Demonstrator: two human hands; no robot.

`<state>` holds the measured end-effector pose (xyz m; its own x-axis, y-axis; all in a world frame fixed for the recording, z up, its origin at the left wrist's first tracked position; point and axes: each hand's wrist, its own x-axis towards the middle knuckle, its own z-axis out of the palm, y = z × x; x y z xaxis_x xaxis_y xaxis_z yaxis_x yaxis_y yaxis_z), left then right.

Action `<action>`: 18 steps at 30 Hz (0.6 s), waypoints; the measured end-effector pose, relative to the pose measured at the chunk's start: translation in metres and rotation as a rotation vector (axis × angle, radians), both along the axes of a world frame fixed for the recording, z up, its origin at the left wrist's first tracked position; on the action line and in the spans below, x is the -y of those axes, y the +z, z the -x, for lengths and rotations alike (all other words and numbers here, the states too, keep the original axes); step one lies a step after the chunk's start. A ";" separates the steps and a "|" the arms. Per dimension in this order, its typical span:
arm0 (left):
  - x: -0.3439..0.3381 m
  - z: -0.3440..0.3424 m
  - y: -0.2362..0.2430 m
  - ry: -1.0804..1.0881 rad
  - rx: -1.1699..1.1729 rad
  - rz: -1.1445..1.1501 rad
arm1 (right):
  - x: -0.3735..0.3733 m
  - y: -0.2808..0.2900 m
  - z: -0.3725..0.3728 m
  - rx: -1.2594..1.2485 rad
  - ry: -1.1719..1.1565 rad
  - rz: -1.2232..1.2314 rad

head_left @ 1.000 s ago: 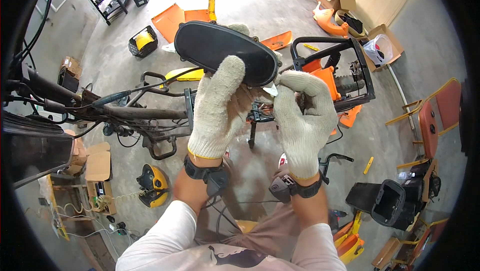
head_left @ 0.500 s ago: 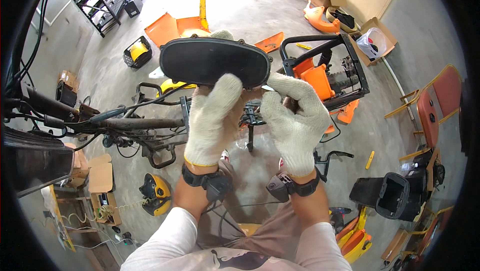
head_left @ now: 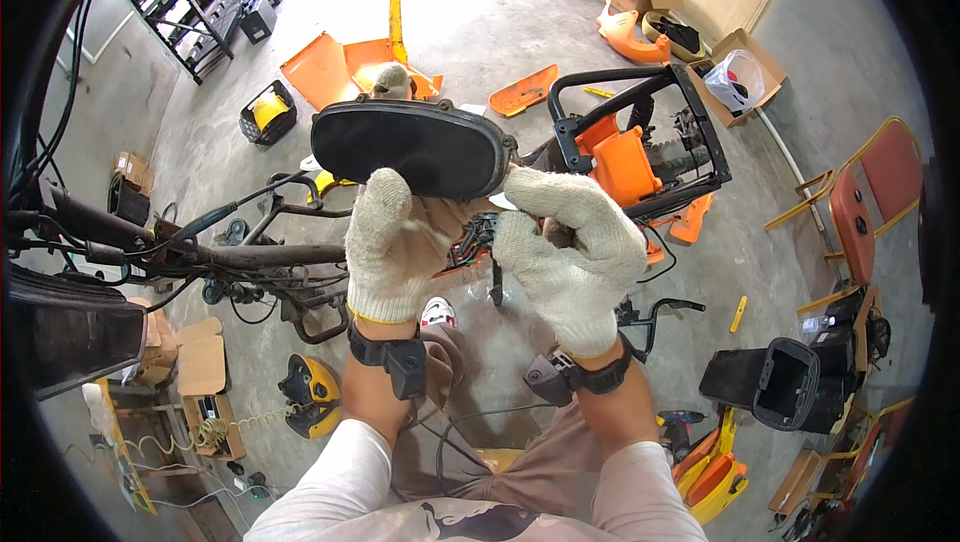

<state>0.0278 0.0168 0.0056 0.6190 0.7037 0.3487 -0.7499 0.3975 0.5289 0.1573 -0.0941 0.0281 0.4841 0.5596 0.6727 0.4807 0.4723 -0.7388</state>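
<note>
A black oval instrument panel (head_left: 410,147) with small screw tabs round its rim is held up in front of me. My left hand (head_left: 390,252), in an off-white knitted glove, grips it from below. Its thumb lies on the front face, and gloved fingertips show above the top rim. At the panel's right end is my right hand (head_left: 575,247), gloved alike, with thumb and forefinger pinched together. A small white piece (head_left: 503,202) sticks out at those fingertips; I cannot make out what it is.
Behind my hands stands a stripped vehicle frame (head_left: 270,254) with an orange part (head_left: 622,164) at its right. Orange body panels (head_left: 320,70) lie on the floor. Red chairs (head_left: 855,217) and a black bin-like container (head_left: 785,387) stand right; a yellow helmet (head_left: 318,382) lies left.
Both hands have shifted slightly left with the panel, which now tilts down a little toward its right end. The left hand has moved more than the right. The pinch stays closed.
</note>
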 end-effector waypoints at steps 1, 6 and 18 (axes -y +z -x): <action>-0.002 0.004 0.002 -0.037 -0.035 0.007 | 0.001 0.000 -0.001 0.019 0.031 0.031; 0.001 0.001 0.013 0.178 0.064 0.001 | 0.001 -0.002 -0.003 0.014 0.069 -0.006; -0.037 0.037 -0.040 0.396 -0.946 -0.756 | 0.004 0.007 -0.006 0.078 0.168 -0.061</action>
